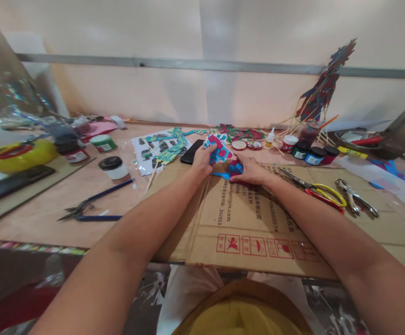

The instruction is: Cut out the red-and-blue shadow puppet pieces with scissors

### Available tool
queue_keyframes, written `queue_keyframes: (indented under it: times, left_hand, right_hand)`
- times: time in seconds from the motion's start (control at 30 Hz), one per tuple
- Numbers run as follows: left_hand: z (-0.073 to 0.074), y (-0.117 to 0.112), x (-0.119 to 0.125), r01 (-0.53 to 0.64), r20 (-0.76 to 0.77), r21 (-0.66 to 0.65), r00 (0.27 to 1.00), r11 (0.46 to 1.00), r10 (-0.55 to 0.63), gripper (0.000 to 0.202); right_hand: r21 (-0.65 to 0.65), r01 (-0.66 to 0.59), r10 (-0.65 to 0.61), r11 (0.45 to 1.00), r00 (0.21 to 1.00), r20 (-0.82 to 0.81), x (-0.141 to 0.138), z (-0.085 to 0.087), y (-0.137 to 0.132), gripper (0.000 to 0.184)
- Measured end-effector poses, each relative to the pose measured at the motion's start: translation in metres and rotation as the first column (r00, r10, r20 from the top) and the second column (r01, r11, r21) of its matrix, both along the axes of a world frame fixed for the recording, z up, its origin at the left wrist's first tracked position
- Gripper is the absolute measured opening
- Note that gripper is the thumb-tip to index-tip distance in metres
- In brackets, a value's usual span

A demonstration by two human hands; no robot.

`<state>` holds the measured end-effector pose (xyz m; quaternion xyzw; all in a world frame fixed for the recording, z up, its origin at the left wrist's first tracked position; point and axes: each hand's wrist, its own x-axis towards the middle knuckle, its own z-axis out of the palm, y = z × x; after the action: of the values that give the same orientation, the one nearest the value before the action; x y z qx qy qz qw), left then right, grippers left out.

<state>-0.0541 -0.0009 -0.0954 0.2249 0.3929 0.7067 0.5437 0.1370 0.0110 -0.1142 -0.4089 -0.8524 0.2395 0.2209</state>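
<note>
My left hand is closed on a painted cut-out piece, pink and blue with a white edge, held up over the flattened cardboard box. My right hand rests on the cardboard just to the right, fingers pinched on a blue and red piece that lies under it. The two hands are close together and the pieces nearly touch. Thin sticks run from the pieces toward me beneath my left wrist.
Yellow-handled scissors and metal pliers lie right of my hands. Paint jars, a glue bottle, a black phone, printed sheets and dark scissors surround them. Finished stick figures stand in a cup at back right.
</note>
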Motion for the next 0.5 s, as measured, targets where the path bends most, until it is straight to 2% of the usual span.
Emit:
queue_keyframes:
  times: [0.13,0.33,0.4,0.5]
  left_hand:
    - [-0.002,-0.001,0.0,-0.008,0.004,-0.009,1.0,1.0,0.008,0.017]
    - [-0.005,-0.002,-0.001,0.062,-0.035,0.015,0.998,0.998,-0.061,0.015]
    - [-0.006,-0.003,0.0,0.087,-0.047,0.041,0.995,0.995,-0.085,0.015]
    - [-0.006,-0.004,0.0,0.085,-0.061,0.064,0.995,0.994,-0.081,0.016]
  right_hand:
    - [-0.037,-0.023,0.018,0.999,0.99,-0.137,0.0,-0.002,0.007,0.084]
    - [-0.057,-0.009,-0.002,0.998,0.979,-0.203,0.008,0.001,0.009,0.03]
    - [-0.051,0.025,-0.036,0.998,0.975,-0.219,0.009,0.003,0.01,0.029]
    - [-0.032,0.104,-0.108,0.994,0.979,-0.172,0.006,0.005,0.01,0.059]
